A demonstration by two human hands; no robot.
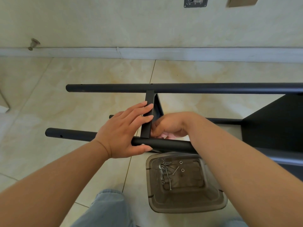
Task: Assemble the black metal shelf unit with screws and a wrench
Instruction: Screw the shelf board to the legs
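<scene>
The black metal shelf unit lies on its side on the tiled floor, with a far tube (180, 87) and a near tube (72, 135) running left to right. A black shelf panel (148, 118) stands on edge between them. My left hand (124, 131) lies with straight fingers against the panel's left face, thumb under the near tube. My right hand (168, 125) reaches behind the panel's right side with fingers curled; what it holds is hidden. Another shelf panel (275, 122) is fixed at the right. Screws and washers (167, 171) lie in a translucent tub (188, 202).
The tub stands on the floor just in front of the near tube, beside my knee (108, 208). A wall with a white skirting board (147, 53) runs behind the frame. A door stop (33, 44) sticks out at the left.
</scene>
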